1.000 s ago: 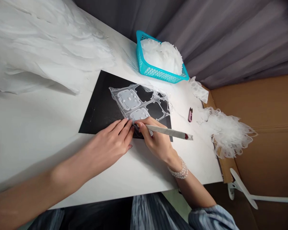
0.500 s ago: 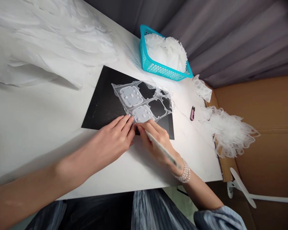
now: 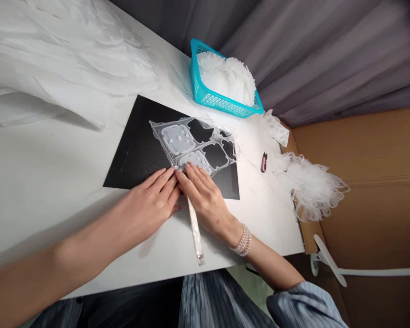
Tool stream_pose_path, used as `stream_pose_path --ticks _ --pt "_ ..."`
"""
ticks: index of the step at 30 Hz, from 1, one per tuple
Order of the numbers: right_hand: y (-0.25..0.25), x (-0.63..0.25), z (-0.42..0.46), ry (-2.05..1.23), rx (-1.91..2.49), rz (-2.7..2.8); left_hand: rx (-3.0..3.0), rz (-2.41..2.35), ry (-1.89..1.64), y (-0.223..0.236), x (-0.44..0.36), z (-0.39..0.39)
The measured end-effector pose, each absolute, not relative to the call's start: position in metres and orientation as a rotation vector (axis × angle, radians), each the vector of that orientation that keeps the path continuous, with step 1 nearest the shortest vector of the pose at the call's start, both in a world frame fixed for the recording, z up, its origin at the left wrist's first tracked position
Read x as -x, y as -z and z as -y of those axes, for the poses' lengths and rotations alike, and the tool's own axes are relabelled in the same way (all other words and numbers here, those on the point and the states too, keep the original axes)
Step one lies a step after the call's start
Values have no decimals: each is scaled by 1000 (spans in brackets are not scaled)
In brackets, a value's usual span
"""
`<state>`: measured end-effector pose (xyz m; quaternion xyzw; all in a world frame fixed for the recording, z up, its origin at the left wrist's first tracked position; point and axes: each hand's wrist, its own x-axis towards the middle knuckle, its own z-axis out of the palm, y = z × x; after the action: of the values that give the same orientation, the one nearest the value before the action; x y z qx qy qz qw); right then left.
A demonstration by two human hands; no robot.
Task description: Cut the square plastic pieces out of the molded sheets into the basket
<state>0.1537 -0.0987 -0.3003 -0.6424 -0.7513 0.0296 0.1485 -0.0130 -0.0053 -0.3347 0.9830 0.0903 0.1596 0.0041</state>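
Turquoise basket (image 3: 218,99) and snips (image 3: 263,163) lie beyond my right hand (image 3: 207,200), any pinch on the stick (image 3: 195,228) hidden, left hand (image 3: 153,197) flat.

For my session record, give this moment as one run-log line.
left hand: at clear sheet | right hand: beside left, pale stick extending from beneath | black mat: under sheet | blue basket: holding white pieces
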Motion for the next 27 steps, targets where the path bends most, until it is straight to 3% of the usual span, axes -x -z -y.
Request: stream_pose_path --ticks 7,12,14,18,24,27 --pt "302 -159 94 -263 1772 1963 -3062 -272 -550 341 14 8" --pt "287 -289 120 -181 1809 1291 -3008 -302 -491 343 15 8" --pt "275 -354 145 -364 1788 865 -3025 -320 -478 346 14 9" --pt "259 -420 196 -322 1769 767 -3047 -331 -513 353 13 11" --pt "247 -363 205 -398 1640 595 -3000 -146 -635 349 16 -10" --pt "228 -313 182 -648 1399 412 -2857 -52 -754 332 11 -19"
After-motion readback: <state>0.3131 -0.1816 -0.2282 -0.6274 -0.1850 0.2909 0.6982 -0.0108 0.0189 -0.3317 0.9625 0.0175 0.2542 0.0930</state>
